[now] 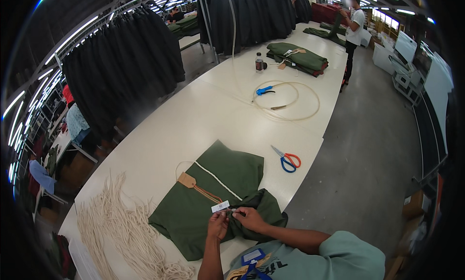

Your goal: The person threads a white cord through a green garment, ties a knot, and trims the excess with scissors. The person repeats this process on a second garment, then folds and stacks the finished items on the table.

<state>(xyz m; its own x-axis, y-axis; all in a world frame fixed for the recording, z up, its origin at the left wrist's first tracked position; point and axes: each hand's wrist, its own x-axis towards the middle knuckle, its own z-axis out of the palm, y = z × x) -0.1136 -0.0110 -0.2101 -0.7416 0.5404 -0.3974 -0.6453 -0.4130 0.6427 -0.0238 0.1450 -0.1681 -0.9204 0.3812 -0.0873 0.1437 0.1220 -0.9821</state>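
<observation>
A dark green garment (218, 168) lies spread on the white table in front of me, its near right part bunched up. My left hand (218, 225) and my right hand (248, 218) are close together at its near edge, fingertips pinched on the cloth. Any small part between the fingertips is too small to make out. A white printed label (220, 206) sits just above my left fingers. From there, brown strings run to a brown card tag (186, 179) on the garment. A white cord (218, 180) lies slantwise across the fabric.
A heap of loose cream cords (121, 226) covers the table's left side. Red-and-blue-handled scissors (286, 160) lie right. Farther off are a coiled hose with a blue air gun (264, 90), a bottle (259, 62) and folded green garments (298, 58). A person (355, 33) stands far right.
</observation>
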